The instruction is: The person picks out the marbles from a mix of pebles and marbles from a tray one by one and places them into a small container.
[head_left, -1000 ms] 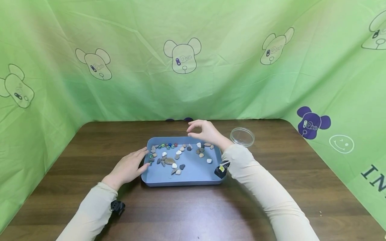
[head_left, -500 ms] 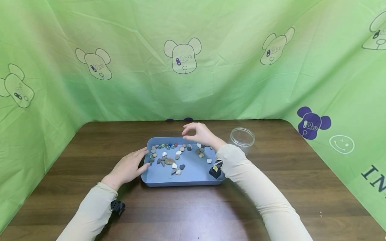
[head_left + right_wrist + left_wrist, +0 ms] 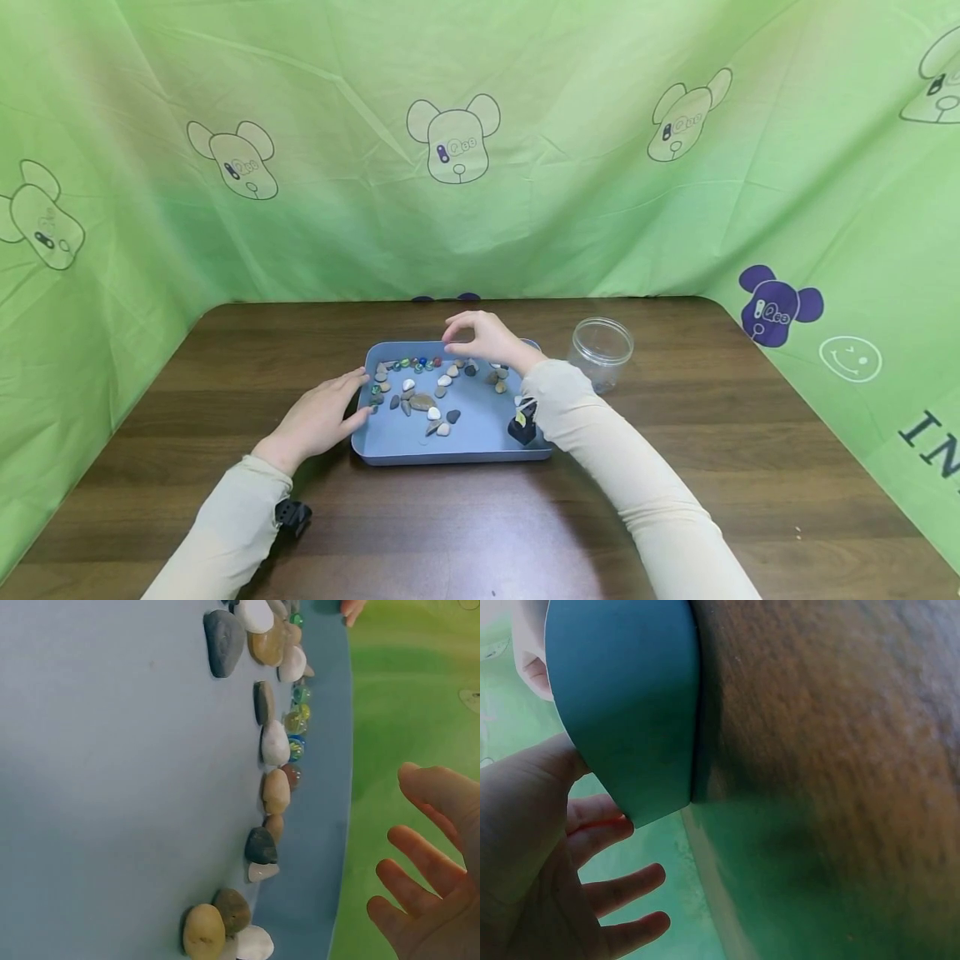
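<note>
Sorting step, reach phase: going for small pieces in blue tray [image 3: 457,450], centre of the head view; nothing picked yet by the look of it. Next move probably calls for a fine pinch on one pebble or marble without knocking its neighbours, then a carry to clear plastic jar [image 3: 602,348], right of tray, standing apart on brown table [image 3: 480,533].

Left hand [image 3: 318,419] lower left of centre, flat, fingers straight and relaxed, resting against tray's left rim; holding nothing.

Right hand [image 3: 480,337] over tray's far edge, fingers loosely curved, thumb near fingertips, no stone visibly between them; wrist view shows spread fingers [image 3: 420,862] empty.

Pebbles [image 3: 423,402] scattered mid-tray; glass marbles [image 3: 416,363] lined along far rim
</note>
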Demonstrator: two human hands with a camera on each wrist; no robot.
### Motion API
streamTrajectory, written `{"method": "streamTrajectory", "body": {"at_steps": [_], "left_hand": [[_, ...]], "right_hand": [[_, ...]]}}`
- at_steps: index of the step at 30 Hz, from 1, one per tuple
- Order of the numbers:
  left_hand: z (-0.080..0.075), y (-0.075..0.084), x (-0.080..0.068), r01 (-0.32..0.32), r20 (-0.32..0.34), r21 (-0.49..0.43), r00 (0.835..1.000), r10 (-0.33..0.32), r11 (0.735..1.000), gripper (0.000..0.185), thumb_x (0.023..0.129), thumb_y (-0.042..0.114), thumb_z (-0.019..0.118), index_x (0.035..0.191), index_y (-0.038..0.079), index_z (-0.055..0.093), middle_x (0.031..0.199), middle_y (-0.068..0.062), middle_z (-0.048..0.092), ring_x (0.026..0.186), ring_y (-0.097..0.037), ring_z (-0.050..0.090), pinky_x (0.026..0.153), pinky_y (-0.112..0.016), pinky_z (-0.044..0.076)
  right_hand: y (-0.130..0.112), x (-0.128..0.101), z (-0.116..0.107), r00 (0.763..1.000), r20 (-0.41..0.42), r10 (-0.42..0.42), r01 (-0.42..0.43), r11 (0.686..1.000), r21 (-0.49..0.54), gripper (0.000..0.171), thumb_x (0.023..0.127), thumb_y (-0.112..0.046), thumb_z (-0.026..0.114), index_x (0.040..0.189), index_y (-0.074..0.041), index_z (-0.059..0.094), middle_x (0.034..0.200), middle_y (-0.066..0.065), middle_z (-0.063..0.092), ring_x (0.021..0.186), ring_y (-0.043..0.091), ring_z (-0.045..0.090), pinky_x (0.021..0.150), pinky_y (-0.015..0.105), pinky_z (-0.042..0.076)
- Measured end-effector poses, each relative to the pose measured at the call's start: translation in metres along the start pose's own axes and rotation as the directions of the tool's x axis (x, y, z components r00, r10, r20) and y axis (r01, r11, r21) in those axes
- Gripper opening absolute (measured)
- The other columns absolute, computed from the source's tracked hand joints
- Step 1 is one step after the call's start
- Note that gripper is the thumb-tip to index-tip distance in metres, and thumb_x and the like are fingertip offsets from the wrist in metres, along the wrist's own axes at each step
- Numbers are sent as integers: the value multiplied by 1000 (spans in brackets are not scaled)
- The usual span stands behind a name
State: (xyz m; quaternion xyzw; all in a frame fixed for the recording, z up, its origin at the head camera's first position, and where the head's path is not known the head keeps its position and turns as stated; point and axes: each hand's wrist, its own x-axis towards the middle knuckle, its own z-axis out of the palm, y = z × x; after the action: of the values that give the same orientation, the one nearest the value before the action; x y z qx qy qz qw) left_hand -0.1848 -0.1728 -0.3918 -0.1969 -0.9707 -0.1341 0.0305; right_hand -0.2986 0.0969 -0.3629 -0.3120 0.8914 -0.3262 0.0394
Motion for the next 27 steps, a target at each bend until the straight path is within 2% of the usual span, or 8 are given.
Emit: {"method": "streamTrajectory", "body": {"at_steps": [8, 22, 27], "left_hand": [[1, -1, 0, 2, -1, -5, 1000, -2, 1000, 52, 91, 30, 55, 132, -1, 49, 143, -20, 44, 127, -39, 47, 104, -52, 39], [2, -1, -1, 0, -9, -13, 1000, 0, 1000, 53, 91, 30, 55, 133, -1, 48, 143, -19, 44, 125, -39, 49, 102, -51, 41], [2, -1, 0, 0, -9, -11, 1000, 0, 1000, 53, 91, 30, 55, 133, -1, 48, 143, -19, 44, 125, -39, 49, 102, -51, 41]], "right_hand": [[1, 3, 8, 999, 33, 36, -36, 999, 1, 15, 85, -15, 67, 97, -7, 70, 133, 17, 55, 130, 31, 46, 112, 47, 31], [-1, 11, 19, 999, 37, 27, -25, 998, -65, 12, 84, -14, 67, 92, -7, 72, 131, 17, 57, 127, 30, 49, 110, 44, 35], [0, 11, 21, 997, 56, 54, -50, 996, -76, 13, 84, -15, 67, 94, -7, 71, 133, 16, 55, 128, 30, 48, 111, 45, 34]]}}
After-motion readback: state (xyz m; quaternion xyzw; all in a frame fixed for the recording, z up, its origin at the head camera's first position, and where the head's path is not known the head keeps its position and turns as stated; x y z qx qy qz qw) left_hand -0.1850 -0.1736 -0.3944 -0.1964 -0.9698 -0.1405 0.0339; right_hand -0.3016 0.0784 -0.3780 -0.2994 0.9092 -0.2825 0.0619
